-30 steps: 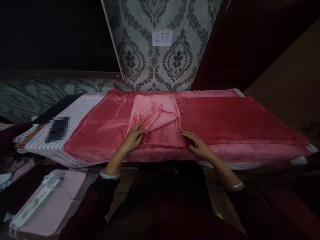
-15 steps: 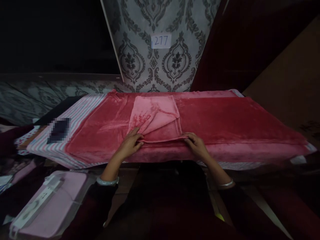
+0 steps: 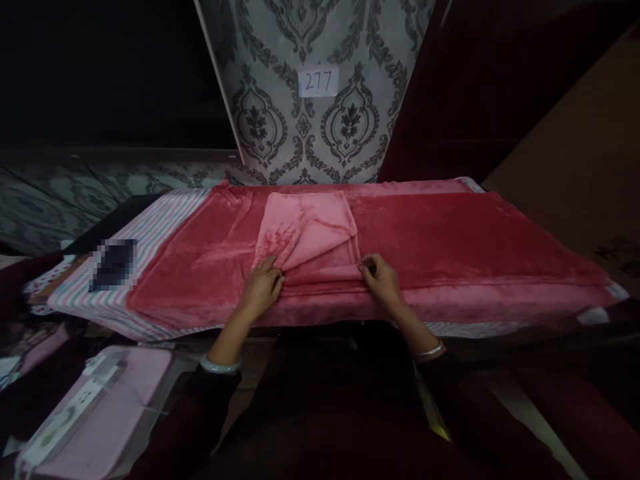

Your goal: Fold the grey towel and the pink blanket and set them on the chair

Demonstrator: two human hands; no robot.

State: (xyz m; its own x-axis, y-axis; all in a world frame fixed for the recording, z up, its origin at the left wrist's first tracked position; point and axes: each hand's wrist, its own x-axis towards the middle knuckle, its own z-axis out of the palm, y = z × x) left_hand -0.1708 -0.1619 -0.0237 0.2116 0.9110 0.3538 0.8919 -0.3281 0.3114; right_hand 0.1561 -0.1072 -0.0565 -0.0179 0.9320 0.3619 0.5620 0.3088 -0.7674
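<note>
A folded pink plush cloth (image 3: 315, 213) lies on a red plush blanket (image 3: 475, 233) spread across the table. Its near part has a diagonal flap with the lighter side up. My left hand (image 3: 260, 287) grips the near left corner, thumb and fingers drawn together over the edge. At the near right corner, my right hand (image 3: 383, 280) pinches the edge between thumb and fingertips. Both hands rest low against the blanket, and the cloth's near edge runs between them.
A striped sheet (image 3: 160, 220) shows beneath the blanket at the left, with a blurred dark item (image 3: 114, 265) on it. A power strip (image 3: 75, 410) lies on a pink lidded box (image 3: 133, 400) below left. Behind stands a patterned wall with a paper marked 277 (image 3: 319, 81).
My right hand has moved a little left and inward with the cloth's near right corner. The near edge now lies slightly farther from me. My left hand stays at its corner.
</note>
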